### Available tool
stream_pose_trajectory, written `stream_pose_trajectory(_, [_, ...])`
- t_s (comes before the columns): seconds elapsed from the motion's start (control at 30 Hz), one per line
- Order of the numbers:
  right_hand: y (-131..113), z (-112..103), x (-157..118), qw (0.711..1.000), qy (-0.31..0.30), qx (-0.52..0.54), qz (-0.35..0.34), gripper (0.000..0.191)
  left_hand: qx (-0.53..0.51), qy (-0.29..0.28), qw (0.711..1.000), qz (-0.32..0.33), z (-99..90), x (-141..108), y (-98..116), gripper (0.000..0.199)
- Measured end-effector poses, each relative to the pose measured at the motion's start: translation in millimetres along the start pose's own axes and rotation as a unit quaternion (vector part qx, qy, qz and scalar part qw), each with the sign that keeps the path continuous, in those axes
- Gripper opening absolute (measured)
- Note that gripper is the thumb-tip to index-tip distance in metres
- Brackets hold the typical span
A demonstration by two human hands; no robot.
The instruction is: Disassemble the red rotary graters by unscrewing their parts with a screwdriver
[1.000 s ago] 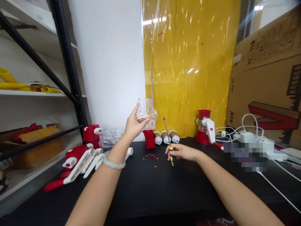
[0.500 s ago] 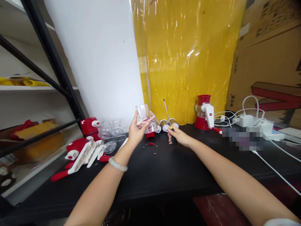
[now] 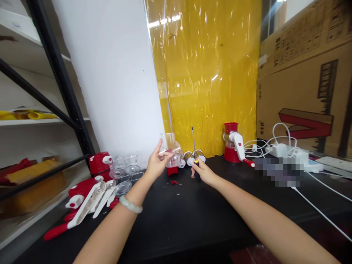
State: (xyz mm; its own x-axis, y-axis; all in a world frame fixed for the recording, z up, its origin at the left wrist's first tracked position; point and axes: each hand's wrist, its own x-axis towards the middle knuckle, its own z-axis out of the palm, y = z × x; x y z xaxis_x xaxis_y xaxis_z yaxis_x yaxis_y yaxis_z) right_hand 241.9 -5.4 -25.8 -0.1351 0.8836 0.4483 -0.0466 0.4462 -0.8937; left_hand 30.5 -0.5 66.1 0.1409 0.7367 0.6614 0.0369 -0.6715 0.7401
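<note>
Transparent, rigid plastic housing (image 3: 173,148), with a cylindrical neck atop a rounded body, raised above the matte black counter (image 3: 170,223); the left hand (image 3: 157,163) has its grip clamped on it, thumb across the front. The right hand (image 3: 202,173) closes its grip around the handle of a screwdriver (image 3: 195,161), its slim metal shaft pointing upward. Behind: shiny metallic drums (image 3: 188,157) with white rims.
</note>
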Motion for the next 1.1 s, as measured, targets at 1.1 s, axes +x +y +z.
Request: stream_pose_trajectory(1.1, [4,23,-17,0.982,-0.098,-0.161,-0.028,0.031,-0.068,0.045,0.990,0.111,-14.9,54,67,0.097])
